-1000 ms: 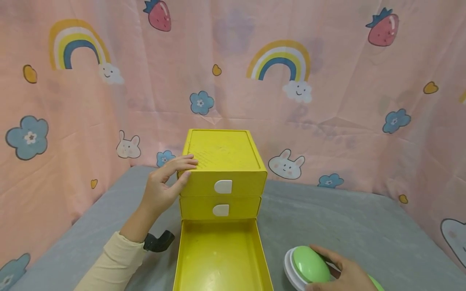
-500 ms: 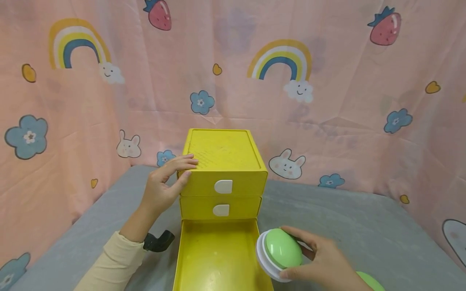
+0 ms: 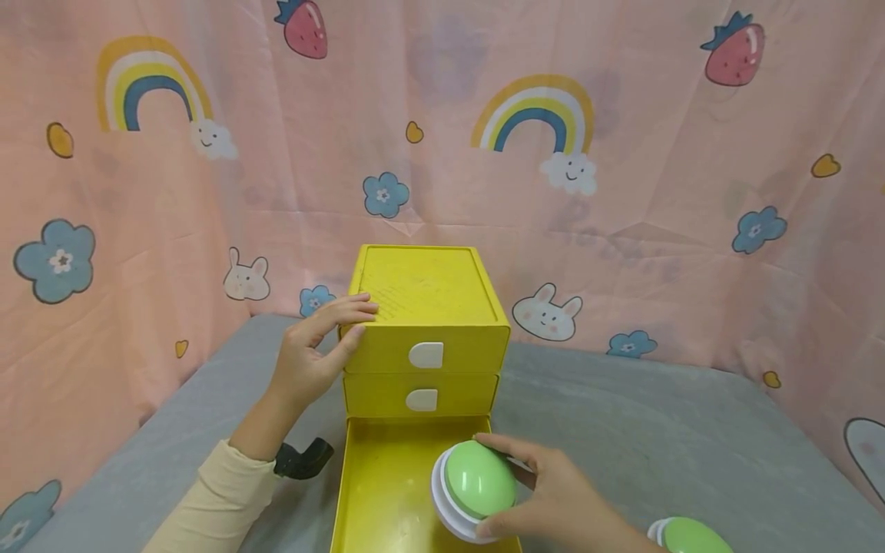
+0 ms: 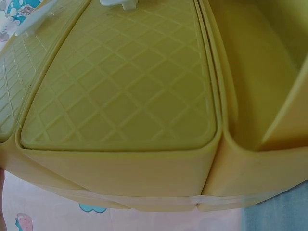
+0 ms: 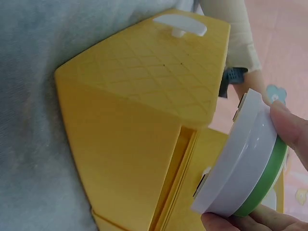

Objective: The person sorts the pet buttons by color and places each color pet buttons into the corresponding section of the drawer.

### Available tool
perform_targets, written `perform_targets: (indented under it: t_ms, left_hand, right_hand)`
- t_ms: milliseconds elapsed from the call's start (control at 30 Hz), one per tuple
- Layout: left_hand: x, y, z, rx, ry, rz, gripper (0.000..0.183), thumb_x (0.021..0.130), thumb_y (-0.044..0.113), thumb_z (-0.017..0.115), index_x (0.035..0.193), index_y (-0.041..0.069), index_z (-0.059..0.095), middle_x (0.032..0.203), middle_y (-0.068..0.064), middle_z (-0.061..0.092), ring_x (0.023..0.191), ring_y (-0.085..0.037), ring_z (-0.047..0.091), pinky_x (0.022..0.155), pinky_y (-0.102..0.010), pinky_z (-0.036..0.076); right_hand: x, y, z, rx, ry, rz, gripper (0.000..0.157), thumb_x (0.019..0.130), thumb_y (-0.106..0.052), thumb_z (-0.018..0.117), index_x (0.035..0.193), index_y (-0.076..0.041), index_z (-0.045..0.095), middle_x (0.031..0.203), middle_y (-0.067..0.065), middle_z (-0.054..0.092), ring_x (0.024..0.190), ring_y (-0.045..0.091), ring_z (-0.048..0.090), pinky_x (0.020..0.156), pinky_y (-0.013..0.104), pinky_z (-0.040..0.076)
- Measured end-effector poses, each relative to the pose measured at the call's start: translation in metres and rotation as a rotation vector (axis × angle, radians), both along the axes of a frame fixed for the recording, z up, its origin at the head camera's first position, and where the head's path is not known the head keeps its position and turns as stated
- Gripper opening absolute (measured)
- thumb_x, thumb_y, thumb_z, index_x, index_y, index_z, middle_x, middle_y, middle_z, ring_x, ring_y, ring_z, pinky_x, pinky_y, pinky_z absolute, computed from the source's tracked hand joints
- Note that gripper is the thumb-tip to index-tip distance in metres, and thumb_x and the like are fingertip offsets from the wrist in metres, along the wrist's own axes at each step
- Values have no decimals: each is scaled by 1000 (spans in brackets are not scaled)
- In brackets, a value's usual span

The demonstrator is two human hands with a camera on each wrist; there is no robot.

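A yellow three-drawer cabinet (image 3: pixel 423 349) stands mid-view with its bottom drawer (image 3: pixel 383 491) pulled out. My left hand (image 3: pixel 318 346) rests on its upper left front corner, fingers on top and thumb at the front. Over the open drawer, my right hand (image 3: pixel 546 491) grips a domed push button (image 3: pixel 482 478), green on top with a round white base. It is tilted in the hand, thumb and fingers on opposite sides. The right wrist view shows the white base (image 5: pixel 240 159) side-on, with small dark parts underneath. Inside the drawer, only bare yellow floor shows around the button.
A second green-topped, white-based domed piece (image 3: pixel 694 535) lies on the grey cloth at the lower right, cut by the frame edge. A black strap (image 3: pixel 304 458) is on the left wrist. Behind the cabinet hangs a pink printed curtain (image 3: pixel 442 184).
My right hand has carried the domed button leftward from beside the cabinet to over the open drawer. The second green piece has come into fuller view. The left hand stays put.
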State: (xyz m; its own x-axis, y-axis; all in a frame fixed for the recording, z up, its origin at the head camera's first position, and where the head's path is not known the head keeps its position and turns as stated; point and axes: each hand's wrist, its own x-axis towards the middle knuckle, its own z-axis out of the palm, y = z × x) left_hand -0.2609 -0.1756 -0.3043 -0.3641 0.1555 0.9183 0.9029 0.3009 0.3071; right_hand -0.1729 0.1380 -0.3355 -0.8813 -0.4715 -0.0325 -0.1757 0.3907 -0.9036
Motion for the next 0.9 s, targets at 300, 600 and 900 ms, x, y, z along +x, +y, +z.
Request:
perform_targets:
  t_ms: [300,600,900]
  left_hand:
    - [0,-1,0,-3,-2,4,33,82,-17,64,107,2,73,113,-20,72,126,-12,61,111,-23,44]
    - [-1,-1,0,-6,-8,18,32,83,-16,64,107,3,74,113,-19,72,126,-11,60,111,-23,44]
    - [-2,0,-1,-9,5,11,32,83,-16,64,107,3,74,113,-19,72,126,-12,61,111,-24,44]
  right_hand:
    - [-1,-30,2,-7,36,42,81,65,-10,91,138,-5,57,139,10,59,122,26,57,105,41,51]
    - [-3,-55,-2,-32,-82,40,78,64,-5,91,136,-4,60,139,9,60,126,29,57,107,48,49]
    - [-8,-78,-8,-2,-127,10,74,64,-5,91,133,-5,62,138,11,61,127,35,58,102,48,53]
